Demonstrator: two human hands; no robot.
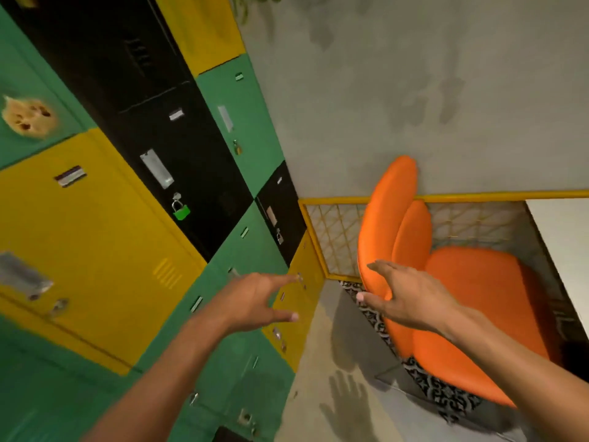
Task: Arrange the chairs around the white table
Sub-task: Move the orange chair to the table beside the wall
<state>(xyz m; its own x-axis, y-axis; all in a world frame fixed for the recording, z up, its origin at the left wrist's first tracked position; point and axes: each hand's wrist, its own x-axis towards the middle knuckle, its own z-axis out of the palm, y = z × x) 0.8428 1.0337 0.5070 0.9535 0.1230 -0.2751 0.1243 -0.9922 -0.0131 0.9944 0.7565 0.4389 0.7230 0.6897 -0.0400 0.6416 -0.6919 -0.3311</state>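
An orange padded chair (478,298) stands at the right, its tall curved back (387,218) toward the lockers and its seat facing the white table (564,244), whose corner shows at the right edge. My right hand (408,298) is spread open just in front of the chair back's lower edge, fingers apart, thumb underneath; whether it touches the back is unclear. My left hand (255,301) hovers open in front of the lockers, holding nothing. The view is tilted.
A wall of green, yellow and black lockers (143,186) fills the left, one with a green padlock (181,210). A yellow-framed mesh panel (334,237) runs along the grey wall behind the chair. Patterned black-and-white tiles (439,387) lie under the chair; grey floor lies in front.
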